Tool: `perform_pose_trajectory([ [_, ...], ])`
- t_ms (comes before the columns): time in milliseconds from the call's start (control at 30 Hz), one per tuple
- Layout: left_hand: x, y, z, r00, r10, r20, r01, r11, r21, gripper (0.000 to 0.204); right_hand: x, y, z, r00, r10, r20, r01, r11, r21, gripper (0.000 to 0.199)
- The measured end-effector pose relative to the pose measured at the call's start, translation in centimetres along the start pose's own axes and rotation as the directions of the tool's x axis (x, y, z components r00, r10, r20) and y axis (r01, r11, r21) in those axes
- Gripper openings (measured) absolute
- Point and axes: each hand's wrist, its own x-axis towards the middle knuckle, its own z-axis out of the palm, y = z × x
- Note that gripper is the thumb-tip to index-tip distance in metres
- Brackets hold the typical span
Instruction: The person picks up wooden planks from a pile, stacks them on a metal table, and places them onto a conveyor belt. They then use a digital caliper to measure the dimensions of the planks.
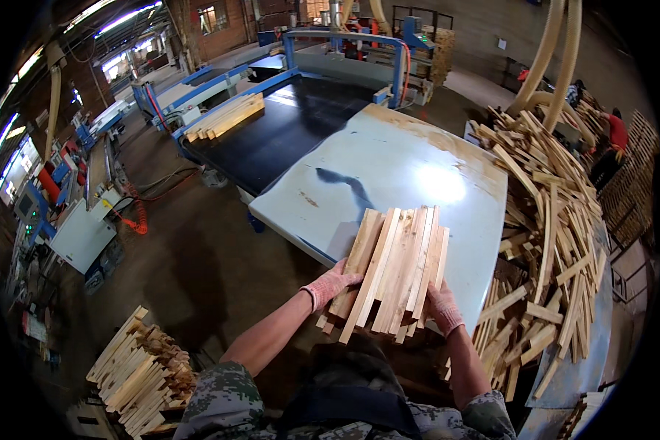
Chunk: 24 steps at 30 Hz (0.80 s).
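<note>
A bundle of wooden strips [397, 268] lies between my two gloved hands, its far end over the near part of a pale, glossy table [411, 150]. My left hand [334, 284] presses against the bundle's left side, thumb on top. On the opposite side, my right hand [443, 306] grips the edge strips, its fingers partly hidden by the wood. The strips run lengthwise away from me, and their near ends are uneven. Whether the far ends touch the table is hard to tell.
Loose wooden strips [543, 242] are heaped along the right. More stacked strips [136, 374] stand at lower left. Beyond the pale table is a black belt [301, 110] with a small row of strips [226, 117] and a blue machine frame [400, 66]. Another person [614, 143] is at far right.
</note>
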Motion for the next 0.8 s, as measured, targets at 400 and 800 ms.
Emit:
perform_pose_trajectory([
  [400, 13.0, 12.7, -13.1, 0.986, -0.024, -0.164, 0.153, 0.517, 0.842, 0.073, 17.2, -3.3, 8.8, 0.963, 0.009, -0.269, -0.185, 0.749, -0.636, 0.052],
  [800, 28.0, 21.7, -41.2, 0.921, 0.298, -0.251, 0.095, 0.454, 0.886, 0.080, 38.1, -13.6, 33.4, 0.995, 0.074, -0.062, -0.097, 0.764, -0.638, 0.061],
])
